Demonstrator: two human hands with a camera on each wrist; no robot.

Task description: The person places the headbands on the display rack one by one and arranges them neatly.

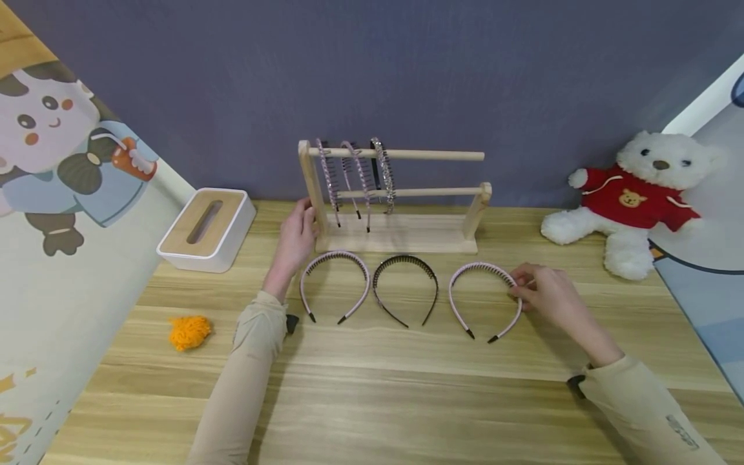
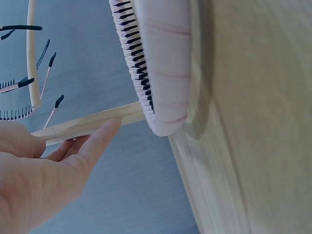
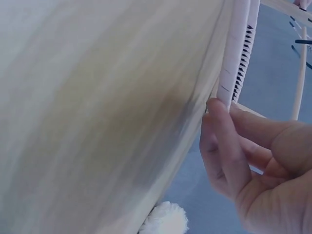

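Observation:
My left hand [image 1: 298,236] grips the left post of a wooden headband rack [image 1: 401,236]; the left wrist view shows its fingers against the post [image 2: 87,126]. My right hand [image 1: 552,296] pinches the right side of a pale pink toothed headband [image 1: 480,265] lying on the table, seen close up in the right wrist view [image 3: 234,63]. To its left lie a black toothed headband [image 1: 405,258] and another pale pink headband [image 1: 336,254]. From the rack's upper bar hang two pinkish headbands [image 1: 327,173] and a sparkly one [image 1: 382,169].
A white tissue box [image 1: 229,242] with a wooden lid stands at the left, behind an orange yarn ball [image 1: 190,332]. At the back right sits a white teddy bear [image 1: 630,219] in a red top. A dark blue-grey panel [image 1: 232,97] rises behind the table [image 1: 372,400].

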